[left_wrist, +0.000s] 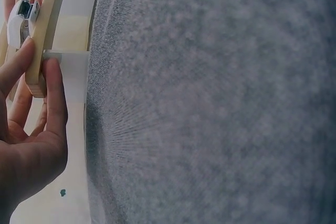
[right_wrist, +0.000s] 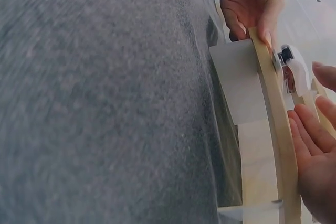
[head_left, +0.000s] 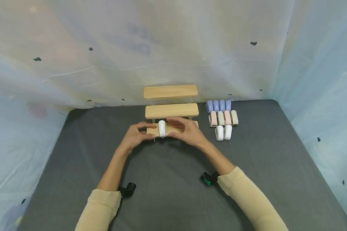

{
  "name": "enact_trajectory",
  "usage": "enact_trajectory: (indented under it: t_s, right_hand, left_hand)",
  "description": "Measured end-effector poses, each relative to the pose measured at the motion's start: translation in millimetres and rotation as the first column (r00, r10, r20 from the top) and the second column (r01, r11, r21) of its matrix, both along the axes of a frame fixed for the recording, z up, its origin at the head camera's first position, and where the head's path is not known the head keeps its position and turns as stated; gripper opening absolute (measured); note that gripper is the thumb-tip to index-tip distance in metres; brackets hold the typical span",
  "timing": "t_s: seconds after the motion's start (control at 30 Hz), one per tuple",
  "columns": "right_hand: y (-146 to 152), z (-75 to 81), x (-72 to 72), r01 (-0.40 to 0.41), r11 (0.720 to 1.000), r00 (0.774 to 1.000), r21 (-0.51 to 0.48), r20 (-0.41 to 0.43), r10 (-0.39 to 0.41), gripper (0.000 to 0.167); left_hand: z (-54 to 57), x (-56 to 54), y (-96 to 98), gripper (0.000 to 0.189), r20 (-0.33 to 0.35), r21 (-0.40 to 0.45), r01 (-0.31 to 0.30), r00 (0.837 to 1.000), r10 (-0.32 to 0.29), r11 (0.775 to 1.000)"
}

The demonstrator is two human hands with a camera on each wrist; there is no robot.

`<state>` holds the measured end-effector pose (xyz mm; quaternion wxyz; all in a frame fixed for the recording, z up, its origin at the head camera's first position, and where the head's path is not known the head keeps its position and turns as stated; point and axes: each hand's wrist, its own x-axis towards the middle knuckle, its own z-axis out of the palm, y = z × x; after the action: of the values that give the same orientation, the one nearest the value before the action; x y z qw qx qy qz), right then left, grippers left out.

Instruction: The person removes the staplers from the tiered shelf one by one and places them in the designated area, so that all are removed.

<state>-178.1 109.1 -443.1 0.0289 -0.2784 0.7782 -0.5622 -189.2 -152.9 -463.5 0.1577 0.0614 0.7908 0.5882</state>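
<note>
A white mini stapler (head_left: 162, 129) stands on the lowest plank of a three-step wooden display stand (head_left: 172, 111). With thumb above and a finger below, my left hand (head_left: 134, 136) pinches the left end of that plank, as the left wrist view shows. My right hand (head_left: 189, 131) is just right of the stapler, its fingers loosely bent and apart from it. In the right wrist view the fingertips of the right hand (right_wrist: 317, 166) lie by the plank, below the stapler (right_wrist: 299, 72). Whether they touch the plank, I cannot tell.
Right of the stand, more mini staplers are in rows: several purple ones (head_left: 218, 106) at the back, pink and cream ones (head_left: 220, 118) in the middle, two white ones (head_left: 227, 132) in front. A pale sheet (head_left: 173, 38) hangs behind the dark grey table (head_left: 167, 199).
</note>
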Motion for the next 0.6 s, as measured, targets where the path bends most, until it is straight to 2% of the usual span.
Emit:
enact_trajectory:
  t_s: [0.27, 0.5, 0.6]
  right_hand:
    - [-8.1, 4.8, -1.1, 0.033, 0.995, 0.999, 0.097, -0.012, -0.032, 0.059]
    - [-17.3, 4.7, -1.1, 0.091, 0.969, 0.995, 0.229, -0.048, -0.082, 0.065]
    - [-21.0, 4.7, -1.3, 0.097, 0.963, 0.994, 0.251, -0.069, -0.082, 0.066]
  left_hand:
    - [2.7, -1.2, -0.1, 0.045, 0.035, 0.002, 0.001, 0.999, -0.001, 1.000]
    - [27.9, 9.8, 4.6, 0.043, 0.042, -0.004, 0.017, 0.999, -0.017, 1.000]
    - [32.2, 11.8, 5.3, 0.043, 0.038, -0.001, 0.018, 0.999, -0.018, 1.000]
